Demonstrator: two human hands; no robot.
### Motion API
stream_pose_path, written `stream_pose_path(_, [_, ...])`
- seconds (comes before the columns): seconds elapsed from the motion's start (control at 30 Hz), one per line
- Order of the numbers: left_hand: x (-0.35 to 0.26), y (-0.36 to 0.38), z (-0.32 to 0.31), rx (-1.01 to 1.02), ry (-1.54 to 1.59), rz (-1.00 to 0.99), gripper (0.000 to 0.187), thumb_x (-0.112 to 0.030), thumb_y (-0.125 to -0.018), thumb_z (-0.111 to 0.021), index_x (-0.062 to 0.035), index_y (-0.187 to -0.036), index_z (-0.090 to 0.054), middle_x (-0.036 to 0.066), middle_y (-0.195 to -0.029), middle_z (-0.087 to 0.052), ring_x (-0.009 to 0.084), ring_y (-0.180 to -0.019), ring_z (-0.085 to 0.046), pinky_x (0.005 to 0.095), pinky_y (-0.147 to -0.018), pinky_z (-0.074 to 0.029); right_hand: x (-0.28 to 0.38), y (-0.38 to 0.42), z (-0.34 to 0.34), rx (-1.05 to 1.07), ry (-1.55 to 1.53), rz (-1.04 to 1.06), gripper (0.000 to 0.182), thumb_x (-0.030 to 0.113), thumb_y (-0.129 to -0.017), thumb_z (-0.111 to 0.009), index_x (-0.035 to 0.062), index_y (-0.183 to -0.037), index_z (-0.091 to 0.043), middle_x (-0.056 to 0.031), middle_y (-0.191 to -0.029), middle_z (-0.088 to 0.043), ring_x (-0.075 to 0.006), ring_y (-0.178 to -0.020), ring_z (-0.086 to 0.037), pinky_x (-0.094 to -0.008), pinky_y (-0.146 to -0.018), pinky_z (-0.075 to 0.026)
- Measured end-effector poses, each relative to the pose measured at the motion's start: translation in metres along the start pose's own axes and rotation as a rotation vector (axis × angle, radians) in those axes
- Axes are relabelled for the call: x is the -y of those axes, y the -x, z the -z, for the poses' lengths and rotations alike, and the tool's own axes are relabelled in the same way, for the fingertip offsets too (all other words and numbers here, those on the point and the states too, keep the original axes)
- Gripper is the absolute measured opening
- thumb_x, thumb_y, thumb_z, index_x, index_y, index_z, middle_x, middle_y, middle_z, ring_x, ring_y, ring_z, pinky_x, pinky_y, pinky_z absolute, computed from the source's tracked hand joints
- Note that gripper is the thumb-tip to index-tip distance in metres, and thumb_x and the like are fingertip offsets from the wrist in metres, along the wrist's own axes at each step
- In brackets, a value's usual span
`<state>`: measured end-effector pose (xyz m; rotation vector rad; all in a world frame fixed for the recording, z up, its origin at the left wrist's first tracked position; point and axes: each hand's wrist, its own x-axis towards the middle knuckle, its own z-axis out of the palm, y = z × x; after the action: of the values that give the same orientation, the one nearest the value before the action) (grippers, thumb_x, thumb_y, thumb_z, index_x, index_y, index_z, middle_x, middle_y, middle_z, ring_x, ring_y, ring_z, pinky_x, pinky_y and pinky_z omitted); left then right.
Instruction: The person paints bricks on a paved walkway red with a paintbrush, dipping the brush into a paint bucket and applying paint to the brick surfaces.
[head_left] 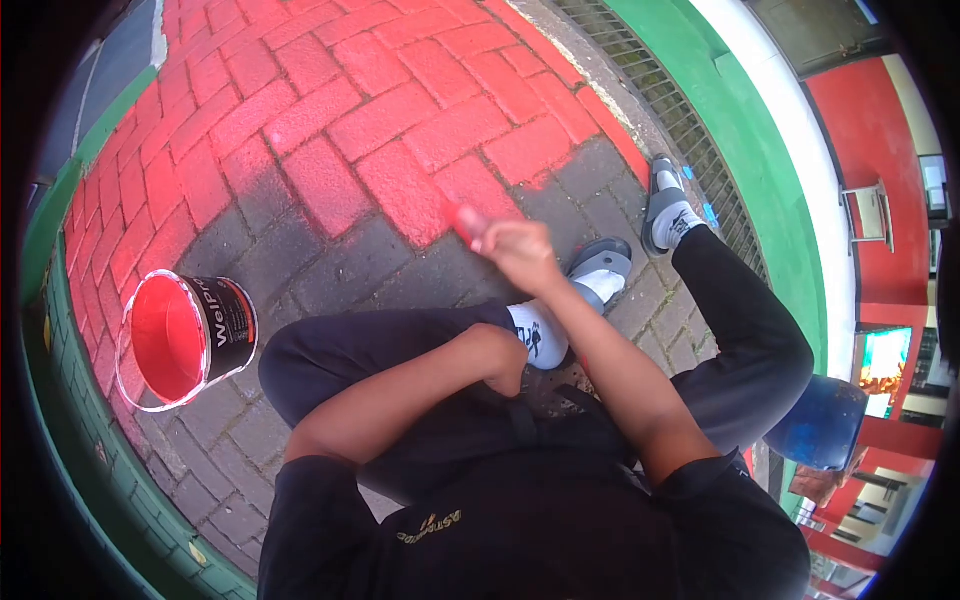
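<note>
My right hand point(518, 250) is closed around a paintbrush point(468, 220), smeared by motion, its red end over the edge of the painted bricks. Below and around it, the paving bricks point(420, 185) are coated red, while those nearer me point(350, 265) are bare dark grey. Bent at the wrist, my left hand point(507, 375) hangs beside my white-socked ankle; its fingers are hidden. To the left stands a black paint bucket point(230, 325) with red paint point(165, 335) inside and a white wire handle.
A metal drain grate point(690, 130) runs along the right side, beside a green strip point(745, 130). My feet in grey sandals point(605, 262) rest on the bricks. A blue drum point(820, 425) stands at the right. A green kerb point(60, 330) borders the left.
</note>
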<state>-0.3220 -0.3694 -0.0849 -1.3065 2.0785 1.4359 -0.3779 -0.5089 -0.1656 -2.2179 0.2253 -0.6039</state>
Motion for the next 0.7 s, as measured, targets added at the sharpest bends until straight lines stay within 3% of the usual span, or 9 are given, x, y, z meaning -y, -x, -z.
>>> stream_pose_path(0.07, [0.001, 0.002, 0.003, 0.024, 0.011, 0.005, 0.032, -0.019, -0.076, -0.064, 0.002, -0.098, -0.076, 0.021, -0.101, -0.073, 0.0336, -0.098, -0.071, 0.0428, -0.085, -0.056, -0.006, -0.011, 0.009, -0.261, -0.626, -0.796, 0.025, 0.001, -0.081, -0.076, 0.015, -0.083, -0.055, -0.0013, -0.075, -0.067, -0.0187, -0.078, -0.071, -0.035, -0.073, -0.057])
stream_pose_path(0.1, [0.0, 0.003, 0.005, 0.044, 0.017, 0.003, 0.033, -0.019, -0.076, -0.065, 0.0021, -0.098, -0.076, 0.021, -0.102, -0.073, 0.0336, -0.099, -0.071, 0.0425, -0.086, -0.056, -0.022, -0.005, 0.007, -0.26, -0.629, -0.801, 0.025, 0.001, -0.081, -0.076, 0.015, -0.083, -0.055, -0.0013, -0.075, -0.067, -0.0187, -0.078, -0.071, -0.035, -0.073, -0.057])
stream_pose_path(0.17, [0.0, 0.004, 0.006, 0.044, 0.027, 0.004, 0.033, -0.019, -0.076, -0.065, 0.0021, -0.099, -0.076, 0.021, -0.103, -0.073, 0.0335, -0.099, -0.071, 0.0424, -0.086, -0.056, -0.049, 0.008, 0.003, -0.733, -0.796, -1.052, 0.028, 0.007, -0.086, -0.077, 0.0183, -0.086, -0.051, 0.0023, -0.082, -0.066, -0.016, -0.076, -0.069, -0.0339, -0.069, -0.056])
stream_pose_path(0.3, [0.006, -0.002, 0.004, 0.049, 0.043, -0.028, 0.033, -0.02, -0.076, -0.065, 0.0009, -0.1, -0.076, 0.02, -0.104, -0.073, 0.0327, -0.1, -0.071, 0.0424, -0.086, -0.056, -0.021, 0.029, 0.031, -0.709, -0.676, -1.182, 0.029, 0.006, -0.085, -0.076, 0.0182, -0.091, -0.051, 0.0014, -0.089, -0.067, -0.0156, -0.074, -0.069, -0.0331, -0.067, -0.056])
stream_pose_path(0.4, [0.006, 0.001, 0.009, 0.069, 0.056, -0.027, 0.033, -0.021, -0.077, -0.066, -0.0014, -0.101, -0.077, 0.018, -0.102, -0.074, 0.0316, -0.099, -0.071, 0.0418, -0.085, -0.056, -0.015, 0.026, 0.044, -0.692, -0.51, -1.193, 0.024, 0.004, -0.084, -0.076, 0.0152, -0.087, -0.054, 0.0013, -0.085, -0.067, -0.0148, -0.073, -0.069, -0.0301, -0.065, -0.055])
stream_pose_path(0.53, [0.014, -0.001, 0.012, 0.079, 0.093, -0.073, 0.033, -0.021, -0.076, -0.066, -0.0049, -0.102, -0.078, 0.016, -0.102, -0.074, 0.0304, -0.098, -0.071, 0.0414, -0.083, -0.057, -0.026, -0.007, 0.032, -0.434, 0.165, -0.677, 0.011, -0.003, -0.082, -0.074, 0.0038, -0.08, -0.066, -0.0007, -0.076, -0.067, -0.0147, -0.074, -0.07, -0.0248, -0.064, -0.052])
stream_pose_path(0.6, [0.019, 0.002, 0.016, 0.113, 0.072, -0.087, 0.032, -0.022, -0.076, -0.066, -0.0073, -0.102, -0.078, 0.013, -0.102, -0.075, 0.0296, -0.097, -0.072, 0.0411, -0.081, -0.057, -0.039, -0.024, 0.021, -0.291, 0.377, -0.009, 0.01, -0.003, -0.082, -0.072, 0.0045, -0.086, -0.068, -0.0067, -0.086, -0.073, -0.0204, -0.082, -0.074, -0.0276, -0.072, -0.056])
stream_pose_path(0.63, [0.022, 0.0, 0.014, 0.103, 0.104, -0.099, 0.032, -0.022, -0.076, -0.066, -0.0073, -0.102, -0.078, 0.013, -0.102, -0.075, 0.0296, -0.097, -0.072, 0.0411, -0.081, -0.057, -0.037, -0.025, 0.021, -0.094, 0.327, -0.273, 0.018, -0.002, -0.079, -0.07, 0.0088, -0.093, -0.07, -0.0105, -0.109, -0.075, -0.0275, -0.098, -0.075, -0.0327, -0.089, -0.057])
stream_pose_path(0.7, [0.026, -0.004, 0.01, 0.078, 0.097, -0.147, 0.03, -0.022, -0.075, -0.067, -0.0097, -0.1, -0.078, 0.012, -0.1, -0.075, 0.0283, -0.096, -0.072, 0.0408, -0.079, -0.057, -0.044, -0.019, 0.016, 0.101, 0.459, -0.149, 0.018, -0.001, -0.078, -0.069, 0.0096, -0.093, -0.071, -0.0113, -0.116, -0.073, -0.0289, -0.105, -0.072, -0.0347, -0.095, -0.055])
